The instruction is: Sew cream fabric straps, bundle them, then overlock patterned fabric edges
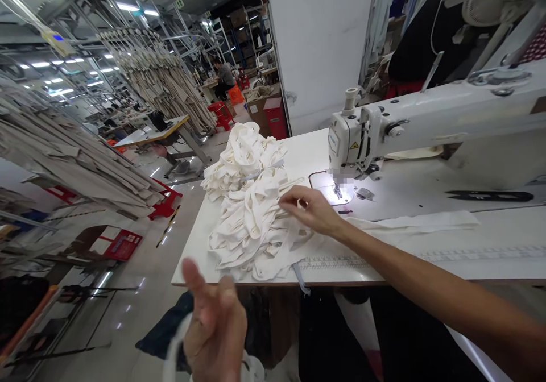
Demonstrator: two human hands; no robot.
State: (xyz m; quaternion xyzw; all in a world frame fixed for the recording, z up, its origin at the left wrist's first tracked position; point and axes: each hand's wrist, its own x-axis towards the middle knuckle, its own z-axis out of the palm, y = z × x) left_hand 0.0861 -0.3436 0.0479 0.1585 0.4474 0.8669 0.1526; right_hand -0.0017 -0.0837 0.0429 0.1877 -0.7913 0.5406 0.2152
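- Here's the right hand [313, 208], palm down over the tabletop, thumb and fingertips drawn together right at the near pile of white cloth strips [267, 228]; whether any cloth sits between those tips, I cannot tell.
- Down low comes the left hand [217, 325], blurred, thumb and fingers spread apart, in front of the table's near edge; its wrist runs out at the bottom of the view.
- Something white and smeared [173, 353] shows beside that left wrist, too blurred to name.
- The near pile lies at the table's left end, so tangled that single strips can't be counted; it hides part of the printed ruler [333, 264], and a second heap [245, 152] crowds up behind it.
- A narrow grey strip [301, 279] pokes out from under the cloth and hangs over the front edge.
- At the sewing machine [443, 120], the needle area is pixelated, its details lost; the body is cut off at right.
- Bare white table [194, 262] shows at the front left corner, with open floor beyond.
- Right of the hand, a long strip [418, 223] lies flat, partly behind the forearm, with black snips [490, 195] beyond it.
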